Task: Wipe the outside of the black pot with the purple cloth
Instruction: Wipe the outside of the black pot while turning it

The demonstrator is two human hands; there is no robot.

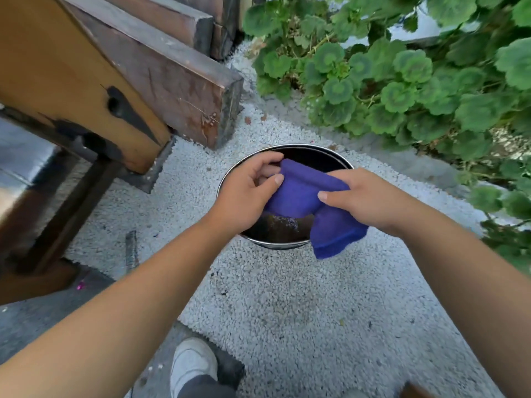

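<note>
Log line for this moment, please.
hands: left and right both hold purple cloth | above black pot | outside wipe: not started

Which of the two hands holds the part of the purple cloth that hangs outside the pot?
The right hand: below its grip the purple cloth hangs over the black pot's near rim. The left hand pinches the cloth's end above the pot's opening.

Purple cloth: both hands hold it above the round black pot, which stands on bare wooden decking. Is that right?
Not quite. In the head view the round black pot stands on pale gravel, not wooden decking. The rest holds: the left hand and right hand both grip the purple cloth above the pot.
</note>
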